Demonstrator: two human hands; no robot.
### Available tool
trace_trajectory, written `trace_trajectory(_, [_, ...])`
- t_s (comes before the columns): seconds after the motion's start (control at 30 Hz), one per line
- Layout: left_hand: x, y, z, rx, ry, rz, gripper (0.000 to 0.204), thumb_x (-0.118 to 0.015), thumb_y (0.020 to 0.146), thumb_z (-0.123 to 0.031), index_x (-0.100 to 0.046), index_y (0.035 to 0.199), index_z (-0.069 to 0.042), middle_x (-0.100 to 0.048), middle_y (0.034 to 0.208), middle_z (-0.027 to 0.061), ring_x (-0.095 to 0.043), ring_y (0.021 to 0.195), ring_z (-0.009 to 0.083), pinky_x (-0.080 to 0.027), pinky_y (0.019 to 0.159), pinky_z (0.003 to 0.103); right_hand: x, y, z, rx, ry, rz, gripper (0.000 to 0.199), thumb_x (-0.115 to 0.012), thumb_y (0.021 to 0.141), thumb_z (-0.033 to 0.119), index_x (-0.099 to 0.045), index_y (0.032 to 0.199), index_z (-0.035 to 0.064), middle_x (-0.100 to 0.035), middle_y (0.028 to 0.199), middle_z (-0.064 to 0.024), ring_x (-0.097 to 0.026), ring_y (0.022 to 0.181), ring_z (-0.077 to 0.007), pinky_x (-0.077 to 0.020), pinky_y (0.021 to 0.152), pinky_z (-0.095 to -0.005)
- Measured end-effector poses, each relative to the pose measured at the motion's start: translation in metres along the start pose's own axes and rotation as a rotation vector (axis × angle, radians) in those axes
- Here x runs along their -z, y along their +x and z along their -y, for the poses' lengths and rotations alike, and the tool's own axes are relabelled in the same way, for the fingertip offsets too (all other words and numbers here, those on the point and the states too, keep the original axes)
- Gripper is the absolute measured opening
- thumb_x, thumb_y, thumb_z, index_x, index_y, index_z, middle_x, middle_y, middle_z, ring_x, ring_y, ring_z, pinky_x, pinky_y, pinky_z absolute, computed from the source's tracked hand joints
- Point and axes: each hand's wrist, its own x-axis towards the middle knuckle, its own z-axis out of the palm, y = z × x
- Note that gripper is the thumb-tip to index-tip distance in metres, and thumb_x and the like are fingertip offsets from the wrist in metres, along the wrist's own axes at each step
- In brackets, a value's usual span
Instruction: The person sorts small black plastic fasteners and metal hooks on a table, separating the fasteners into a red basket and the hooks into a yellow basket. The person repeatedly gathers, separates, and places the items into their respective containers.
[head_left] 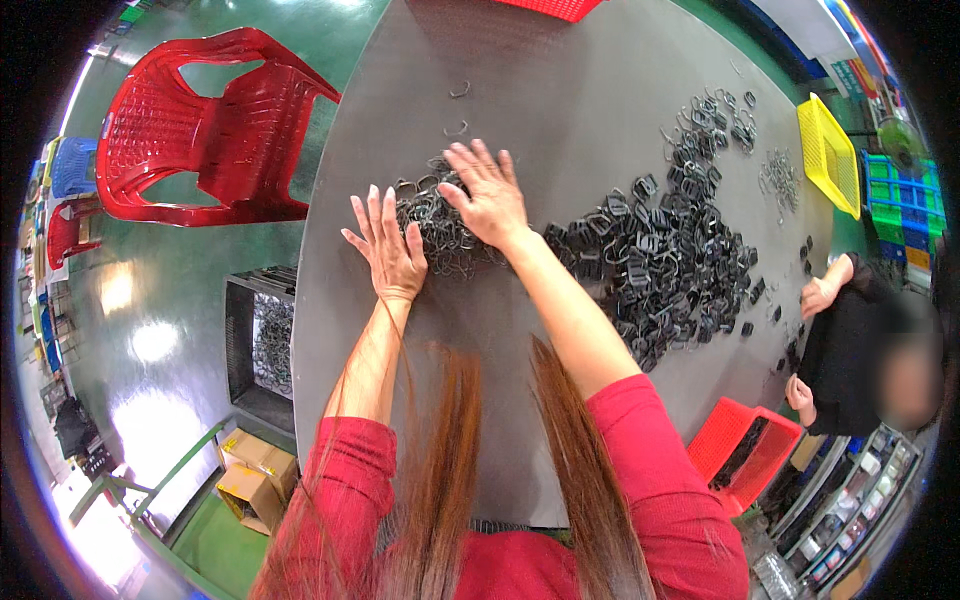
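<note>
A heap of small bent metal hooks (445,235) lies on the grey table (480,400), between my two hands. My left hand (385,250) rests against the heap's left side, fingers stretched out and apart. On the upper right side of the heap lies my right hand (488,195), flat with its fingers extended, hiding part of the hooks. Neither hand grasps anything. To the right spreads a larger pile of black buckle-like pieces (650,270), many with metal hooks among them. Two loose hooks (458,128) lie beyond my fingertips.
A co-worker (850,340) sits at the right edge, hands at the table. A yellow basket (828,155) and a red basket (735,450) stand on that side. At left are a red chair (205,130), a black crate (240,340) of metal pieces and cardboard boxes (255,475).
</note>
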Motion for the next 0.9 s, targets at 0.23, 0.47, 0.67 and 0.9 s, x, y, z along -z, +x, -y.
trace_trajectory(0.23, [0.007, -0.016, 0.026, 0.101, -0.412, -0.237, 0.050, -0.036, 0.095, -0.030, -0.030, 0.136, -0.002, -0.026, 0.144, 0.0199, -0.012, 0.137, 0.0396, -0.012, 0.109, 0.054, -0.040, -0.047, 0.074, 0.105, 0.261, 0.019, 0.038, -0.048, 0.092, 0.035, -0.052, 0.126, 0.0189, -0.048, 0.133, -0.0024, -0.034, 0.132, -0.0192, -0.0154, 0.111, -0.0437])
trace_trajectory(0.47, [0.073, -0.098, 0.054, 0.035, -0.462, -0.064, 0.048, -0.031, 0.096, -0.024, -0.029, 0.137, 0.001, -0.026, 0.144, 0.0181, -0.016, 0.137, 0.0355, -0.012, 0.111, 0.044, -0.005, 0.013, 0.064, 0.204, 0.323, -0.173, 0.033, -0.055, 0.088, 0.030, -0.058, 0.116, 0.0139, -0.054, 0.125, -0.0105, -0.045, 0.123, -0.0269, -0.0317, 0.103, -0.0457])
trace_trajectory(0.67, [0.069, -0.056, 0.072, -0.010, -0.501, 0.023, 0.049, -0.036, 0.094, -0.022, -0.029, 0.137, 0.001, -0.025, 0.144, 0.0193, -0.014, 0.137, 0.0376, -0.012, 0.111, 0.045, 0.001, 0.098, -0.018, -0.127, -0.177, -0.082, 0.052, -0.033, 0.094, 0.048, -0.036, 0.138, 0.0210, -0.029, 0.147, 0.0011, -0.020, 0.138, -0.0210, -0.0112, 0.113, -0.0418])
trace_trajectory(0.9, [0.047, 0.023, 0.094, -0.299, -0.274, 0.327, 0.050, -0.035, 0.095, -0.034, -0.035, 0.137, -0.006, -0.034, 0.143, 0.0112, -0.020, 0.137, 0.0268, -0.011, 0.112, 0.044, -0.027, -0.012, 0.054, 0.254, -0.045, 0.176, 0.050, -0.037, 0.093, 0.047, -0.039, 0.137, 0.0216, -0.036, 0.143, 0.0007, -0.024, 0.137, -0.0193, -0.0116, 0.113, -0.0410])
